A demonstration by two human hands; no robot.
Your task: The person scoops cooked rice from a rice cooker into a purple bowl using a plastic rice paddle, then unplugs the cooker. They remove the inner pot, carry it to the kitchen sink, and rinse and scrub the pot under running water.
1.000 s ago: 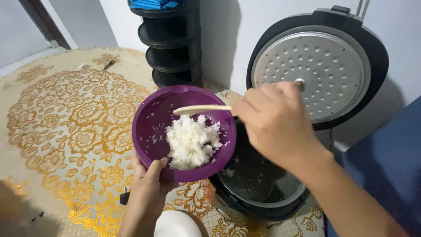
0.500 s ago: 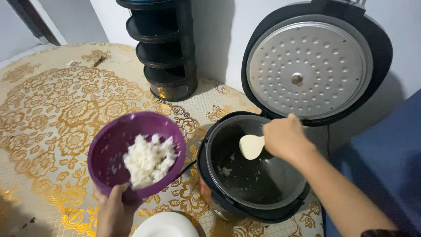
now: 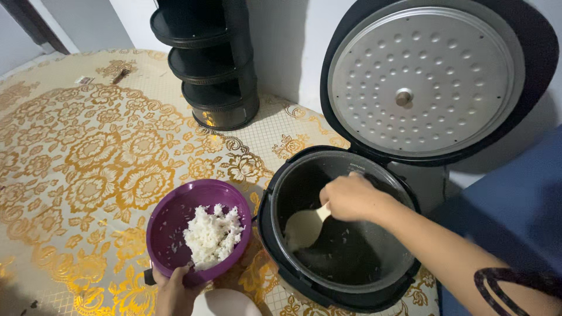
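Holding a rice paddle inside the cooker pot, right hand; left hand grips the purple bowl rim.

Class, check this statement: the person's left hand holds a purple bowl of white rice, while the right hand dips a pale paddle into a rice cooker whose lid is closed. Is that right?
Not quite. The head view shows the lid standing open behind the rice cooker. Otherwise correct: left hand holds the purple bowl of rice; right hand dips the paddle.

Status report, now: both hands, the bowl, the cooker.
Left hand grips purple bowl by its near rim, rice heaped inside. Right hand holds pale rice paddle, down in the open rice cooker. Lid up; nothing blocking.
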